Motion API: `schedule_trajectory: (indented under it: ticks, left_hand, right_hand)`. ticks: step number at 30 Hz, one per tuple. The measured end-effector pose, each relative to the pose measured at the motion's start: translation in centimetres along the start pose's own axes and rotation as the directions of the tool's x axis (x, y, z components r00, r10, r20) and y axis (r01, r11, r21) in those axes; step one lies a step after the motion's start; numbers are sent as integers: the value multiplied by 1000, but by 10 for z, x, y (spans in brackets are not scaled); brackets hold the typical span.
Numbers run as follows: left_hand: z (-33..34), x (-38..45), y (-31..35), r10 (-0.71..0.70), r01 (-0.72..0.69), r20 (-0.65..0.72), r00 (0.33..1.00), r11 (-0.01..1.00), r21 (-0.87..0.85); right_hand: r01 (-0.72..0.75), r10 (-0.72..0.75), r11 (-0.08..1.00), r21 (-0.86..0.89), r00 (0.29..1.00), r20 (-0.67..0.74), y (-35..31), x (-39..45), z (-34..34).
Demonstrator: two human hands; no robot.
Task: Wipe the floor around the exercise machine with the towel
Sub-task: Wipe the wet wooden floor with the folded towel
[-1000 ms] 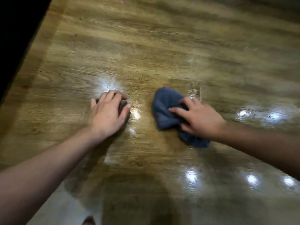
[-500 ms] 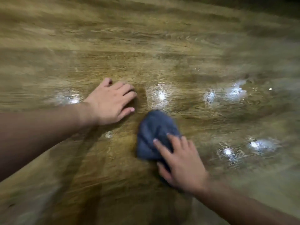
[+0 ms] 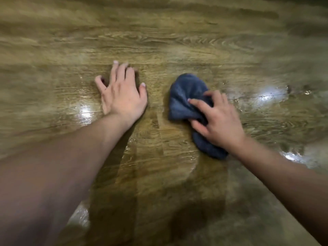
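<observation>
Two hands are on the glossy wooden floor. The left hand lies flat, fingers spread and holding nothing. The right hand grips the bunched blue towel, just beside the left.

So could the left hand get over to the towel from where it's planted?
Probably yes: the left hand lies flat on the floor beside the blue towel, with only bare wet floor between them; the right hand already grips it.

The towel is dark blue, the floor glossy golden-brown with wood-grain streaks and white glare spots.
</observation>
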State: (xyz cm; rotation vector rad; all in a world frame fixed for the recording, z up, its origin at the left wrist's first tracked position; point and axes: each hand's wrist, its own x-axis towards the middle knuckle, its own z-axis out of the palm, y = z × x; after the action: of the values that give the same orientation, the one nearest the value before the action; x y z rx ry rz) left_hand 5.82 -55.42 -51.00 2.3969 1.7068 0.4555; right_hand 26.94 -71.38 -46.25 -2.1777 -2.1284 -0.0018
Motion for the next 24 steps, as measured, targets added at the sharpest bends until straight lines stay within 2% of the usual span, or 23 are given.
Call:
schedule_trajectory:
  ticks: [6,8,10,12,13,15,17,19,22,23,24]
  left_hand:
    - [-1,2,3,0,-7,99,995,997,71]
    - [-3,3,4,0,-10,124,992,997,82]
    - [-3,3,5,-3,-12,144,990,995,98]
    - [-2,4,4,-4,-11,143,990,994,106]
    - [-2,4,3,-4,-12,141,990,994,108]
    - [-2,4,4,-7,-8,132,991,994,108]
    - [-3,5,5,-25,12,122,992,994,111]
    - [-3,5,7,-50,37,112,992,993,111]
    - [-5,5,8,-64,49,110,992,991,127]
    - [-4,6,8,-64,50,113,992,991,124]
    - [-4,6,7,-63,49,115,991,991,121]
  right_hand:
    - [-305,302,952,-11,947,-106,26,101,14]
    - [-452,445,892,-26,885,-139,37,141,17]
    - [-608,601,793,-28,790,-123,39,179,18]
    - [-693,687,720,-36,719,-104,28,207,19]
    - [-698,690,714,-51,715,-115,18,213,20]
    - [-619,606,780,-91,784,-138,-5,213,20]
    - [-450,436,886,-110,890,-134,-33,203,23]
    - [-244,232,962,-121,967,-109,-56,190,26]
    - [31,-30,995,-96,1000,5,-45,189,18]
    - [37,-35,995,-94,999,24,-29,193,15]
    - [-16,18,995,-103,1000,21,-9,197,13]
